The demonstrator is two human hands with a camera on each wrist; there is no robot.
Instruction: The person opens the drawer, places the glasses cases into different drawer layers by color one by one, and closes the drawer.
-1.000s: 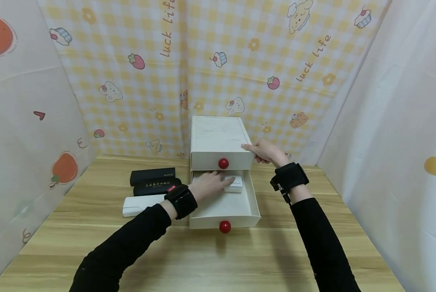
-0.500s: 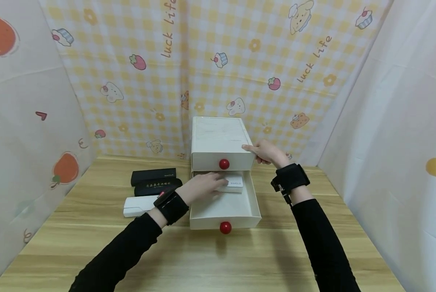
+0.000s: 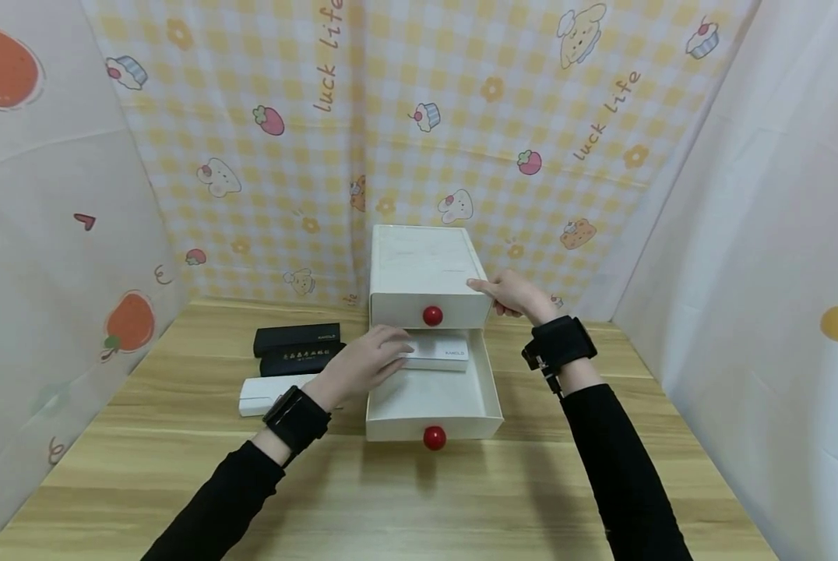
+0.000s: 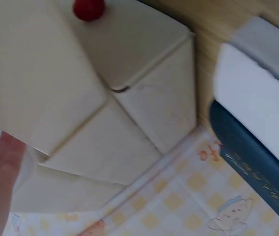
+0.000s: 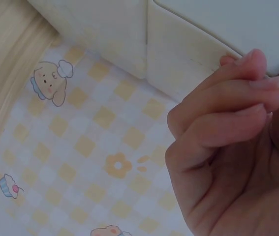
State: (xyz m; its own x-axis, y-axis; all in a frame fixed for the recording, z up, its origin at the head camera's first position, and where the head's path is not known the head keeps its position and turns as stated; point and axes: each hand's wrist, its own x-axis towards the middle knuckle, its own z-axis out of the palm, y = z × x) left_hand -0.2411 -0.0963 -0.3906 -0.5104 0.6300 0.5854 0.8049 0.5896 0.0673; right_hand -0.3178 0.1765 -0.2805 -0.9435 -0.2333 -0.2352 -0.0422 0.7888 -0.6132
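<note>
A white two-drawer box (image 3: 426,261) stands at the back of the table, its lower drawer (image 3: 489,386) pulled out. Inside that drawer, towards the back, lies a slim white case (image 3: 441,352) with dark lettering. My left hand (image 3: 363,362) hangs over the drawer's left side, palm down, its loosely bent fingertips overlapping the white case's left end and nothing gripped. At the upper right front corner my right hand (image 3: 515,294) holds the drawer box, thumb on top. The right wrist view shows its other fingers (image 5: 218,132) curled against the side.
Left of the drawer box lie a black case (image 3: 296,335), a dark eyeglass case (image 3: 296,360) with gold lettering and a white case (image 3: 268,396). Red knobs (image 3: 434,438) stick out from the drawer fronts. A patterned cloth (image 3: 307,156) hangs behind the table.
My left hand has drawn back leftward from inside the drawer, leaving more of the slim white case uncovered. My right hand keeps its hold on the drawer box's corner.
</note>
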